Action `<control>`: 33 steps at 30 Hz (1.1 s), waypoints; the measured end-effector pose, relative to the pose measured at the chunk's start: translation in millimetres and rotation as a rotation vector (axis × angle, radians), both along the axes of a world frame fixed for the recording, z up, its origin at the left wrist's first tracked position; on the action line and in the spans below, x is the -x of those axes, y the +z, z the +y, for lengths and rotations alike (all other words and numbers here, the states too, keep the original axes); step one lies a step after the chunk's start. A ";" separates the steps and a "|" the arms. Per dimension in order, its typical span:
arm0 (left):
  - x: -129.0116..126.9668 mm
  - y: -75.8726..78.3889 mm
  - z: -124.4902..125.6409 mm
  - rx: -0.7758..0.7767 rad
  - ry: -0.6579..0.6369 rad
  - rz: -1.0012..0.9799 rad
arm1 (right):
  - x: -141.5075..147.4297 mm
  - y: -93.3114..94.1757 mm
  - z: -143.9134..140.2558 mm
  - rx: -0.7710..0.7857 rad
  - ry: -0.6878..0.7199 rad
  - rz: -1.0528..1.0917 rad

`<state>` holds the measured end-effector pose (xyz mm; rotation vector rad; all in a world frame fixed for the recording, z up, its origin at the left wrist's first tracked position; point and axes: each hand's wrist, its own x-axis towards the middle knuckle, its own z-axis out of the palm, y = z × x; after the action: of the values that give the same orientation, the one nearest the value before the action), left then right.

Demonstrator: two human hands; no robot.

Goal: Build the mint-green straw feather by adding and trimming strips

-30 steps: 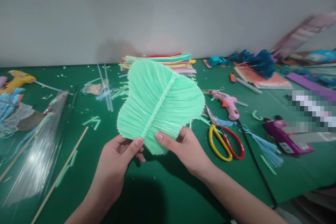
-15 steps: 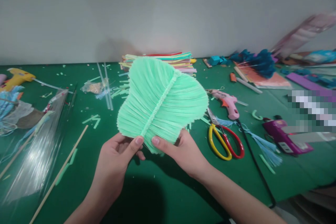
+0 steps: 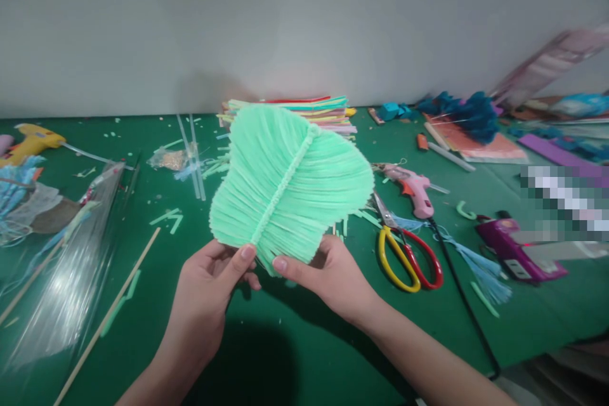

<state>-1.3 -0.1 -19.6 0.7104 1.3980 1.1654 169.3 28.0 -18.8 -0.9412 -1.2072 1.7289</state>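
A mint-green leaf made of pipe cleaners [image 3: 290, 184], with a raised midrib running slantwise through it, is held up above the table. My left hand [image 3: 216, 276] pinches its lower edge at the base of the midrib, thumb on the front. Just to the right, my right hand [image 3: 323, 276] grips the lower edge too, with its thumb on the front and its fingers behind. Behind the leaf lies a bundle of coloured pipe cleaners [image 3: 333, 115], partly covered by it.
Scissors [image 3: 404, 254] with yellow and red handles and a pink glue gun [image 3: 413, 187] lie at right, near a purple device [image 3: 518, 247]. At left are a wooden stick [image 3: 111, 311], clear plastic wrap [image 3: 61, 285] and a yellow glue gun [image 3: 35, 139]. Green scraps dot the green table [image 3: 257, 355].
The leaf has shifted slightly left and turned a little in my hands. Both hands keep their grip on its lower edge.
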 end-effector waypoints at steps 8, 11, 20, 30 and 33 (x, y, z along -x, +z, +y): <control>-1.0 -1.1 -0.1 -0.008 0.035 -0.028 | -1.9 2.1 1.3 0.063 -0.007 -0.046; -1.2 0.2 0.4 -0.014 0.033 -0.032 | -1.2 1.3 0.5 0.023 0.013 -0.047; -1.6 -1.8 -1.3 0.014 -0.010 -0.001 | 3.2 -1.2 -1.5 0.023 0.068 0.029; -3.3 -0.7 -2.4 -0.061 -0.058 0.006 | 2.5 -1.3 -1.1 0.018 0.083 0.100; -4.9 0.2 -1.7 -0.069 -0.057 -0.013 | 2.1 0.5 -0.7 -0.021 0.117 0.061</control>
<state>3.6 -1.8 -19.4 0.7852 1.3243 1.1756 167.2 27.2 -18.3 -0.8136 -1.2603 1.8195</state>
